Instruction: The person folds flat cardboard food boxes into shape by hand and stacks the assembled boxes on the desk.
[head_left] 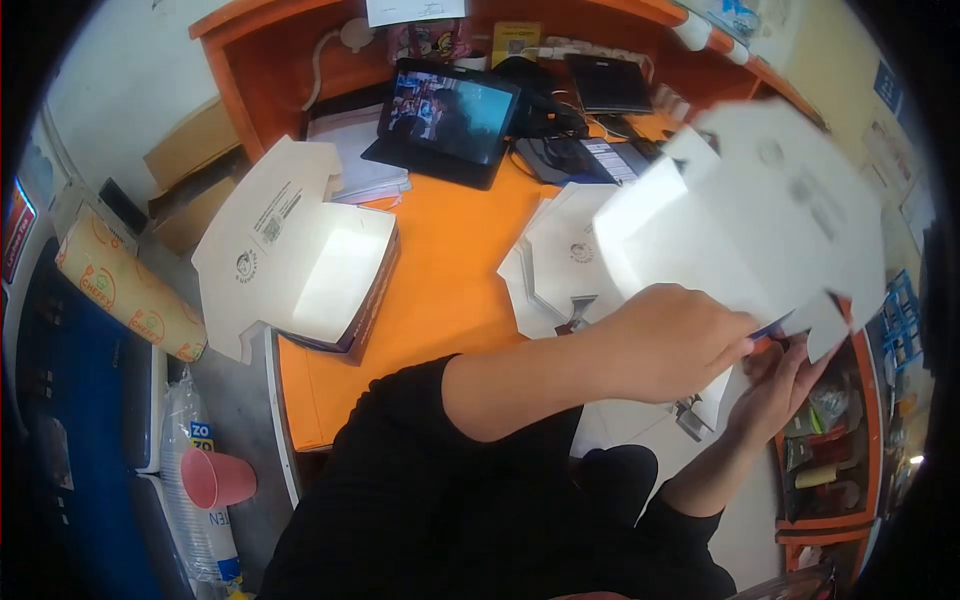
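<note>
A white cardboard box (690, 230) with its lid raised is held at the right, partly blurred. My left hand (675, 345) is closed on its near edge, fingers pinched at the corner. At the box's right corner, my right hand (785, 380) grips the folded flaps from below. Beneath the box lie flat, unfolded white cartons (565, 250), partly hidden by my left arm. Another white box (345, 265) stands open on the orange table (440, 270) at the left, its printed lid tilted back.
A tablet (445, 120) stands at the table's back, beside papers (370, 150) and dark devices (610, 85). At the left are a patterned paper roll (130, 290), a pink cup (217, 478) and bagged cups (195, 530). Orange shelves (830, 525) stand at the right.
</note>
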